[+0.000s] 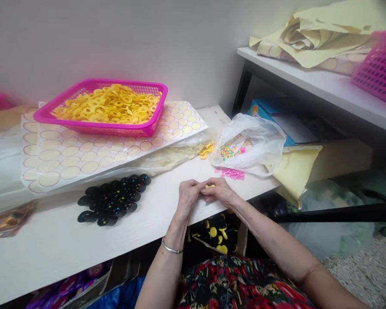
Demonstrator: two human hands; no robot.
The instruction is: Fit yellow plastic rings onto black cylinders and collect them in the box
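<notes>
My left hand (189, 195) and my right hand (220, 191) meet over the front edge of the white table, fingers pinched together. Between them a small yellow piece (209, 186) shows at the right hand's fingertips. What the left fingers grip is hidden. Just beyond my hands lie small pink pieces (233, 173), beside an open clear plastic bag (266, 137) with colourful beads (233, 148) in it. Some yellow rings (207, 150) lie left of the bag. A cluster of black round pieces (113, 199) sits on the table to the left.
A pink basket (115, 128) full of yellow rings stands on sticker sheets (89, 166) at the back left. Below the table edge is a box of black and yellow pieces (220, 234). A raised white shelf (296, 79) holds paper and another pink basket (378, 68) at right.
</notes>
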